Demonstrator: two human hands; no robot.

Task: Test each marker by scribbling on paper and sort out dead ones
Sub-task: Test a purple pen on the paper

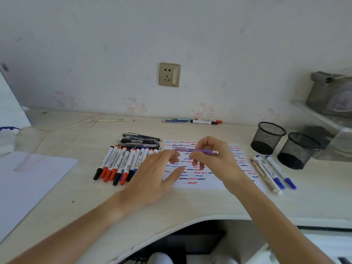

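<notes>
Head view: your right hand (209,155) pinches the purple pen (198,150), left hand (152,174) lies flat, fingers relaxed; steady the paper (200,184), then scribble in bare space.

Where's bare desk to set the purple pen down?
Free: the desk strip between the scribble sheet and the desk's front edge, and the patch between the marker row and the blank sheet at left. Crowded: right of the scribble sheet, where loose pens lie beside two mesh cups. The right hand holds the purple pen.
</notes>
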